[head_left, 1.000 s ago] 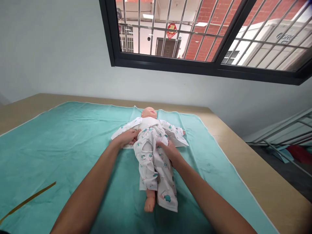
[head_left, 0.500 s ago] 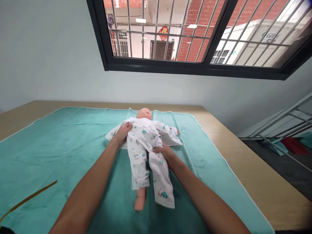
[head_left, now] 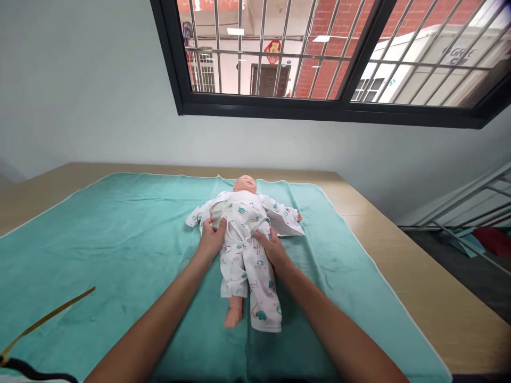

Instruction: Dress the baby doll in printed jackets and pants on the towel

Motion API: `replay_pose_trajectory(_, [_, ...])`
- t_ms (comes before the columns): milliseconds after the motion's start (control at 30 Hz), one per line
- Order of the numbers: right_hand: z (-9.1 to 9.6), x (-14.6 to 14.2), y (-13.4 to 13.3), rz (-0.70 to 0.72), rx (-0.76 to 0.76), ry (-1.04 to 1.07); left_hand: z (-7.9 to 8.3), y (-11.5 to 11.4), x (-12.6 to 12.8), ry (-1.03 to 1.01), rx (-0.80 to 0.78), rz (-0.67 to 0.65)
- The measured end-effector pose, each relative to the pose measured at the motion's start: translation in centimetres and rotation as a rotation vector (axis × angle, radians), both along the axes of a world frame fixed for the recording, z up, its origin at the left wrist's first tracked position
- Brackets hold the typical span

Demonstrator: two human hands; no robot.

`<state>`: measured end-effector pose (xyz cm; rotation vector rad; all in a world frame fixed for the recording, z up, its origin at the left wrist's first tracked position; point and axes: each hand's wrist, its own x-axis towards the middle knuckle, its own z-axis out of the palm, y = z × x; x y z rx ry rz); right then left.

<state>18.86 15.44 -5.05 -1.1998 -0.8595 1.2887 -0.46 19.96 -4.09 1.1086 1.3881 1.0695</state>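
Observation:
A baby doll (head_left: 244, 185) lies on its back on a teal blanket (head_left: 99, 239), head toward the wall. It wears a white printed romper (head_left: 245, 250). One bare foot (head_left: 233, 316) sticks out of the left trouser leg. My left hand (head_left: 211, 238) grips the romper cloth at the doll's left side, fingers curled into the fabric. My right hand (head_left: 270, 244) presses on the romper at the doll's right hip, fingers closed on the cloth.
The blanket covers a wooden table (head_left: 419, 276) against a pale wall. A barred window (head_left: 319, 53) is above. A thin yellow strap (head_left: 48, 318) lies on the blanket at the left. Metal railing (head_left: 471, 213) stands to the right of the table.
My left hand has slid from the doll's shoulder down to its waist. My right hand has stayed at the hip. The doll's legs have drawn closer together.

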Motion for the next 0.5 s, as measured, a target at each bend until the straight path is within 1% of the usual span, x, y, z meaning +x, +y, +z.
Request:
replay_pose_trajectory(100, [-0.5, -0.2, 0.5, -0.097, 0.143, -0.133, 1.2, -1.9, -0.3, 0.301, 0.158, 0.039])
replay_pose_trajectory(167, [-0.5, -0.4, 0.8, -0.093, 0.186, -0.179, 2.3, -2.2, 0.1, 0.414, 0.249, 0.045])
replay_pose_trajectory(233, [-0.4, -0.7, 0.8, -0.064, 0.175, -0.197, 3.3, -1.9, 1.4, 0.474, 0.387, 0.045])
replay_pose_trajectory(300, [-0.6, -1.2, 0.8, -0.069, 0.165, -0.208, 4.0, -1.6, 3.4, 0.512, 0.552, -0.061])
replay_pose_trajectory(333, [-0.8, -1.4, 0.7, -0.091, 0.155, -0.216, 4.1, -1.5, 4.5, 0.526, 0.607, -0.160])
replay_pose_trajectory(367, [-1.0, -1.5, 0.6, -0.118, 0.143, -0.229, 4.2, -1.5, 5.5, 0.536, 0.625, -0.250])
replay_pose_trajectory(400, [-1.3, -1.4, 0.4, -0.138, 0.134, -0.244, 4.2, -1.6, 6.2, 0.539, 0.626, -0.306])
replay_pose_trajectory(433, [-1.4, -1.2, 0.3, -0.138, 0.129, -0.263, 4.1, -1.7, 6.5, 0.543, 0.618, -0.344])
replay_pose_trajectory(500, [-1.3, -0.3, 0.4, -0.069, 0.154, -0.309, 4.0, -1.9, 5.9, 0.548, 0.586, -0.356])
